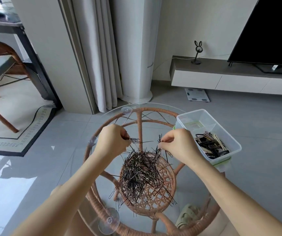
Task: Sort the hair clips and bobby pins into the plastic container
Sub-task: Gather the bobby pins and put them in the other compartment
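Observation:
A big heap of thin black bobby pins (pixel 142 174) lies on the round glass tabletop (pixel 78 160). My left hand (pixel 111 142) is closed on a small bunch of pins just above the heap's far left side. Over the heap's far right side, my right hand (pixel 177 145) pinches a few pins between thumb and fingers. The clear plastic container (pixel 234 142) stands at the table's right edge. Its near compartment holds several black, brown and cream hair clips (pixel 211 145); its far compartment looks almost bare.
The glass top rests on a rattan frame (pixel 140 123) with suction cups (pixel 108 220). A slipper (pixel 188 215) shows on the floor through the glass. A TV (pixel 269 31) on a low cabinet, a scale, a curtain and a chair stand farther off.

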{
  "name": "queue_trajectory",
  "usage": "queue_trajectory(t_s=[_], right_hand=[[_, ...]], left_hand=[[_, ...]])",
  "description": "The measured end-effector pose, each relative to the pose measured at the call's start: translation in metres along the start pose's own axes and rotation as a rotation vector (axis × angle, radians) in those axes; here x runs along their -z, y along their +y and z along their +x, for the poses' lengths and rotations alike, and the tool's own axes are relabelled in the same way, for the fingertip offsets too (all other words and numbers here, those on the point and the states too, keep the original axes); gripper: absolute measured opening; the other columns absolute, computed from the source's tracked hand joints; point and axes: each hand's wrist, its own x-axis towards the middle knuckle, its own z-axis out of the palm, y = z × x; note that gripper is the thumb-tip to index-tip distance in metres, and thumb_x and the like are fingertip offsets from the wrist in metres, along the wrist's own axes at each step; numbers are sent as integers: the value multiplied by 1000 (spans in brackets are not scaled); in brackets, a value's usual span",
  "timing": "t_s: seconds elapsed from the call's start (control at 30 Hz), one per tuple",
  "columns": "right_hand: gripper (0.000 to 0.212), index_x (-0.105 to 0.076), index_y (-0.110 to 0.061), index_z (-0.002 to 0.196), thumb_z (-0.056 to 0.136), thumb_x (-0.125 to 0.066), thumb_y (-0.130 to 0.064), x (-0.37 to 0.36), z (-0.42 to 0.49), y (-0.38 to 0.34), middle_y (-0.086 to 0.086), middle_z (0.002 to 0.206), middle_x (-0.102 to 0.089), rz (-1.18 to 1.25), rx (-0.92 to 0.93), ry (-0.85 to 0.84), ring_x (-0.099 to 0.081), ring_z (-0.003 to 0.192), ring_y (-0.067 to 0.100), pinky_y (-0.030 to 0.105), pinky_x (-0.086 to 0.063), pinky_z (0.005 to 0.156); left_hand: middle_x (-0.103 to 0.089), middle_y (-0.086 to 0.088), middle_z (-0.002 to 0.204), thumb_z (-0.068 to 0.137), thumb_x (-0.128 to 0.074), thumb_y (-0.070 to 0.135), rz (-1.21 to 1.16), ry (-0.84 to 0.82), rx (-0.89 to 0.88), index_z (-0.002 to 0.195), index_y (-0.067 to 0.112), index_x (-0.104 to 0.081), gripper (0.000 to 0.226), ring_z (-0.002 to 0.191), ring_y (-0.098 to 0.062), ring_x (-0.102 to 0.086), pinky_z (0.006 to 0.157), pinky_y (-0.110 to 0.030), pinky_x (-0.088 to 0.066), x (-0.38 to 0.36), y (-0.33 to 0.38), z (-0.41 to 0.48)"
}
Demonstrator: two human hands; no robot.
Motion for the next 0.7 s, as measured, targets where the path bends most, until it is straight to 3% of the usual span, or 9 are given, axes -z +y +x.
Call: queue_trajectory(t_s=[0.07, 0.17, 0.3, 0.4, 0.5, 0.57, 0.7], right_hand=[[9, -74, -9, 78, 72, -75, -15, 8, 3, -2, 0, 75, -71, 39, -2, 12, -63, 69, 10, 7, -43, 58], [8, -73, -10, 77, 70, -77, -13, 21, 8, -5, 0, 70, -69, 137, -16, 29, -63, 65, 10, 17, -48, 62], [6, -71, -12, 69, 70, -77, -10, 45, 18, -5, 2, 61, -68, 258, -51, 48, -59, 48, 12, 23, -52, 56], [8, -70, -11, 66, 69, -75, -7, 69, 40, 10, 13, 59, -66, 294, -121, 162, -54, 43, 16, 27, -49, 54], [22, -64, -16, 55, 67, -76, -4, 82, 69, 41, 11, 54, -61, 305, -247, 274, -51, 41, 18, 34, -50, 59], [22, -62, -13, 53, 65, -77, 0, 80, 92, 65, 11, 54, -60, 323, -380, 310, -53, 43, 21, 40, -55, 66], [24, -53, -2, 64, 63, -76, 6, 53, 122, 104, 11, 57, -58, 357, -613, 171, -62, 53, 28, 51, -57, 74]], left_hand=[[-62, 5, 50, 78, -68, 13, -14, 5, -2, 74, 14, -72, 6, 51, -9, -64, 58, -25, -54, 3, 1, 3], [-61, 9, 48, 78, -68, 12, -44, 13, -15, 67, 17, -70, 12, 33, 6, -54, 58, -21, -54, 4, 2, 8], [-71, -1, 60, 77, -68, 12, -67, 9, -6, 67, 19, -68, 12, 31, 9, -52, 46, -10, -47, 6, 4, 16], [-73, -5, 64, 77, -67, 11, -87, 29, -11, 64, 20, -68, 16, 32, 10, -51, 45, -14, -45, 9, 12, 25], [-70, -4, 57, 76, -65, 8, -108, 47, -47, 55, 24, -63, 27, 35, 8, -55, 51, -17, -46, 12, 30, 36], [-65, -1, 51, 76, -65, 8, -119, 51, -85, 58, 20, -66, 21, 40, 1, -59, 49, -16, -47, 12, 49, 47], [-68, -4, 57, 78, -65, 7, -130, 10, -162, 65, 13, -68, 15, 53, -15, -67, 60, -23, -58, -5, 98, 80]])
